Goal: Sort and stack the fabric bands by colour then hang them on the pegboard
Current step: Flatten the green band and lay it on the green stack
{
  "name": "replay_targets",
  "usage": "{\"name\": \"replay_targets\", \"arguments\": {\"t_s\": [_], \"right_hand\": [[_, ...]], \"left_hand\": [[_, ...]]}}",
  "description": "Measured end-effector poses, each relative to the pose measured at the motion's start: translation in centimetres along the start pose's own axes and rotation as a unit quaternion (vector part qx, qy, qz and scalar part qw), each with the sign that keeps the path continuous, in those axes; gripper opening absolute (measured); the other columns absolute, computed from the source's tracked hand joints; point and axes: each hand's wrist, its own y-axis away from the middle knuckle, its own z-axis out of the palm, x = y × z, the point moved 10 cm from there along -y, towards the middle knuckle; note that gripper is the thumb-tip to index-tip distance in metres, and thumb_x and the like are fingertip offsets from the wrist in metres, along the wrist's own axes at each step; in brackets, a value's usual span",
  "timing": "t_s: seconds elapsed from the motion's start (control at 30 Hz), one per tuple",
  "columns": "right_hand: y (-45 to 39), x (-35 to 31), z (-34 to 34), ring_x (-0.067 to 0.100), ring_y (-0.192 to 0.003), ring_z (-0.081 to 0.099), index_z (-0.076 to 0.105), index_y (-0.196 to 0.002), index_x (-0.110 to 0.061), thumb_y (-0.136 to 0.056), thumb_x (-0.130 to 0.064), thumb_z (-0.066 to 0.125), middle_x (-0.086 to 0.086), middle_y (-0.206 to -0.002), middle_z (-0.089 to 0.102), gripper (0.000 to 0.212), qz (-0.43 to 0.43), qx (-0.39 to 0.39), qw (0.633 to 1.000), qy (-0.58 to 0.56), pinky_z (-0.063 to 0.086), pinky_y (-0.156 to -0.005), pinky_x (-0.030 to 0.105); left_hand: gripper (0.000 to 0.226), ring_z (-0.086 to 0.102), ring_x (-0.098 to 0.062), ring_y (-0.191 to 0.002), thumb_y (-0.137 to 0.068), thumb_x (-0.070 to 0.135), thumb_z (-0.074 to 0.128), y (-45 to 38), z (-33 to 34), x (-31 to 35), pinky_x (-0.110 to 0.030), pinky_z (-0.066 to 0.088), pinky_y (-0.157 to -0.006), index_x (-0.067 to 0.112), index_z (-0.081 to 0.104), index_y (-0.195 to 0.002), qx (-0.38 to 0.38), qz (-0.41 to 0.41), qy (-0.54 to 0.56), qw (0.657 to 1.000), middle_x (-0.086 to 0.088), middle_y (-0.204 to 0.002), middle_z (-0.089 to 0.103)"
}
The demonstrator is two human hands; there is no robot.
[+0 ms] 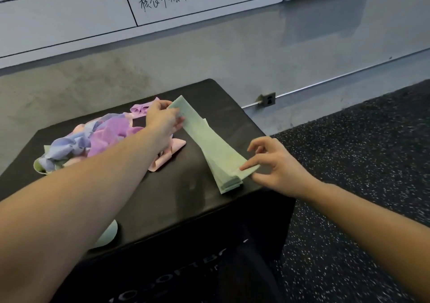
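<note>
A stack of pale green fabric bands (210, 144) lies flat on the black soft box (162, 198), running from the far middle to the near right edge. My left hand (162, 117) pinches the top green band at its far end. My right hand (277, 163) pinches the near end of the same band between thumb and forefinger. To the left sits a loose heap of purple, blue and pink bands (97, 137). One pink band (166, 157) lies beside the heap, partly under my left forearm.
Another green band (108, 234) hangs off the box's near left edge under my arm. A grey wall with a whiteboard (186, 4) rises behind the box, and a wall socket (267, 99) sits low on it. Speckled black rubber floor (360, 151) lies to the right.
</note>
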Motion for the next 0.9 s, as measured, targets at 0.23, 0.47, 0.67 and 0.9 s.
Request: {"name": "replay_targets", "arguments": {"t_s": [0.23,0.47,0.67,0.9], "right_hand": [[-3.0,0.1,1.3,0.014,-0.090,0.058,0.077,-0.097,-0.024,-0.083,-0.021,0.069,-0.014,-0.097,0.069,0.016,-0.104,0.030,0.991,0.076,0.050,-0.079,0.045],[-3.9,2.5,5.8,0.011,-0.094,0.061,0.077,-0.099,-0.031,-0.084,-0.029,0.063,-0.016,-0.097,0.069,0.020,-0.108,-0.078,0.989,0.067,0.046,-0.082,0.038],[-2.8,2.8,6.4,0.011,-0.094,0.060,0.073,-0.099,-0.029,-0.084,-0.034,0.071,-0.013,-0.099,0.066,0.016,-0.139,-0.082,0.985,0.053,0.043,-0.087,0.031],[-2.4,2.6,6.8,0.012,-0.093,0.059,0.078,-0.104,-0.029,-0.092,-0.035,0.070,-0.012,-0.102,0.068,0.015,-0.192,-0.058,0.976,0.080,0.043,-0.083,0.029]], "left_hand": [[0.022,0.068,-0.017,-0.093,-0.096,0.005,0.064,-4.0,2.0,-2.4,-0.027,0.061,-0.076,0.025,0.062,-0.105,-0.003,0.000,-0.074,0.997,-0.006,-0.116,0.064],[0.025,0.068,-0.016,-0.091,-0.100,0.012,0.059,-6.4,3.9,-4.6,-0.031,0.062,-0.081,0.024,0.060,-0.123,-0.008,0.023,-0.152,0.988,-0.003,-0.112,0.065],[0.030,0.061,-0.015,-0.103,-0.101,0.018,0.061,-8.1,5.6,-6.1,-0.021,0.048,-0.069,0.023,0.061,-0.130,-0.036,0.055,-0.208,0.976,0.002,-0.117,0.064],[0.027,0.052,-0.011,-0.103,-0.100,0.016,0.061,-10.0,5.6,-7.5,-0.010,0.036,-0.059,0.023,0.065,-0.126,-0.012,0.070,-0.250,0.966,0.005,-0.117,0.056]]}}
